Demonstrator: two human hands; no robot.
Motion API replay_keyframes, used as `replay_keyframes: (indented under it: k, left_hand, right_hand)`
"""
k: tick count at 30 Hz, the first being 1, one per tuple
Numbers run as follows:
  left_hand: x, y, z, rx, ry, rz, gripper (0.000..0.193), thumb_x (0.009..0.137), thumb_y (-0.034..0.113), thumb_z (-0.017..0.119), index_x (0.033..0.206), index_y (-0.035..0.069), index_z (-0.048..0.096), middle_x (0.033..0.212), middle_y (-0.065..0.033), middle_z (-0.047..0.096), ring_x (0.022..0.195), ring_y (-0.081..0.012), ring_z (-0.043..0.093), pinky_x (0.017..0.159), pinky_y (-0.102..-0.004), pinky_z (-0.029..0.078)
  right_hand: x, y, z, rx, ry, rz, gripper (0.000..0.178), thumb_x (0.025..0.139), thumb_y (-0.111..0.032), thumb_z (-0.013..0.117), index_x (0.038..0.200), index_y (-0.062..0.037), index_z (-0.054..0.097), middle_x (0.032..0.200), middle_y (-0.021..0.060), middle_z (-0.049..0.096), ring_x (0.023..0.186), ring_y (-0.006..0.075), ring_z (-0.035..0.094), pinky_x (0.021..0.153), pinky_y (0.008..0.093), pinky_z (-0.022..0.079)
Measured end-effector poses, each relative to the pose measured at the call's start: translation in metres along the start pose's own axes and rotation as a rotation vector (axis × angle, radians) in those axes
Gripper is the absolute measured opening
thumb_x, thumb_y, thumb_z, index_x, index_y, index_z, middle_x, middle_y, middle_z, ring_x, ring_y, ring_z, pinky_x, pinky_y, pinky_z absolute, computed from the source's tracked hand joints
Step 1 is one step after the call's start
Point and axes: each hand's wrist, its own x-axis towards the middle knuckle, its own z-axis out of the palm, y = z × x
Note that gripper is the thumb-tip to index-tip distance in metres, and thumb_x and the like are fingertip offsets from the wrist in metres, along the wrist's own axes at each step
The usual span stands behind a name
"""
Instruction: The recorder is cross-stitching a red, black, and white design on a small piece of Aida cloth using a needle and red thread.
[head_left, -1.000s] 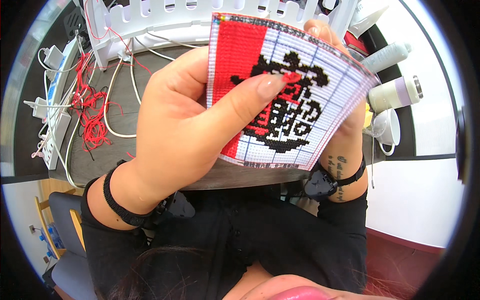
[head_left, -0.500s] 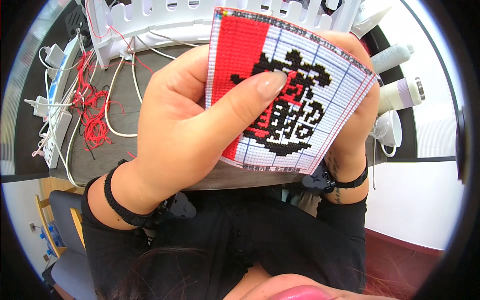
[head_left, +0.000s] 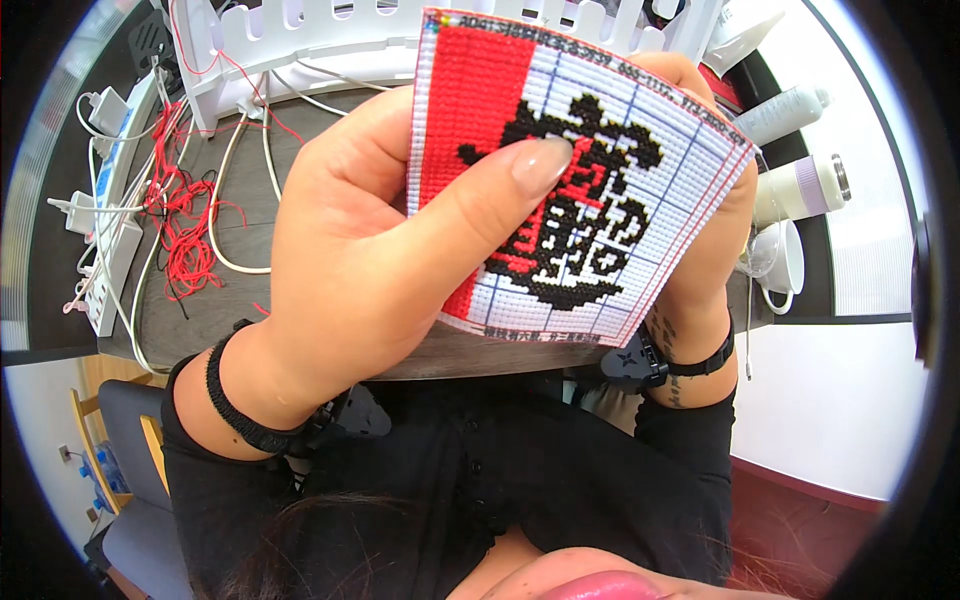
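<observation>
My left hand (head_left: 350, 240) pinches a piece of cross-stitch cloth (head_left: 660, 230), its thumb pressed on the front and the other fingers hidden behind. The stitching forms a solid red band on the left and a black and red pattern on white gridded fabric; the thumb covers part of that pattern. Behind the cloth's right side is my right hand (head_left: 715, 250), curled, with bent knuckles showing past the upper right edge. Its fingertips are hidden, so whatever they grip cannot be made out.
Tangled red thread (head_left: 190, 235) lies on the grey table (head_left: 320, 115) at left, beside white cables and a power strip (head_left: 118, 265). A white rack (head_left: 330, 50) stands at the back. On the right are a white cup (head_left: 785, 265), a cream bottle (head_left: 800, 190) and a pale bottle (head_left: 785, 115).
The cloth has shifted slightly left and up at its top edge. My right hand's knuckles have moved a little behind it, while my left hand keeps its pinch.
</observation>
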Motion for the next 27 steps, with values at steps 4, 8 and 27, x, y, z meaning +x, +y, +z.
replay_keyframes:
  k: [4, 8, 27]
  left_hand:
    - [0.000, 0.001, 0.000, 0.016, 0.001, -0.002, 0.019, 0.079, 0.007, 0.053, 0.095, -0.001, 0.054, 0.086, -0.0094, 0.060, 0.074, -0.0116, 0.058, 0.066, -0.0228, 0.046]
    - [-0.001, 0.002, 0.001, 0.004, 0.007, -0.014, 0.019, 0.078, 0.007, 0.054, 0.095, -0.002, 0.054, 0.086, -0.0094, 0.060, 0.073, -0.0118, 0.058, 0.067, -0.0230, 0.046]
    - [0.000, 0.004, -0.001, -0.056, -0.032, -0.072, 0.022, 0.078, 0.007, 0.054, 0.097, -0.002, 0.054, 0.089, -0.0103, 0.059, 0.076, -0.0128, 0.058, 0.069, -0.0247, 0.046]
  right_hand:
    - [-0.001, -0.001, 0.002, 0.042, 0.050, 0.052, 0.018, 0.076, -0.001, 0.046, 0.091, 0.0052, 0.052, 0.091, 0.0090, 0.054, 0.081, 0.0134, 0.054, 0.072, 0.0239, 0.045]
    - [0.002, 0.007, -0.006, -0.159, -0.073, -0.180, 0.018, 0.077, -0.005, 0.046, 0.090, 0.0052, 0.052, 0.093, 0.0100, 0.054, 0.082, 0.0140, 0.054, 0.073, 0.0238, 0.045]
    - [-0.003, 0.008, -0.009, 0.077, -0.131, -0.090, 0.024, 0.081, -0.015, 0.044, 0.094, 0.0041, 0.050, 0.100, 0.0128, 0.052, 0.086, 0.0173, 0.054, 0.075, 0.0269, 0.045]
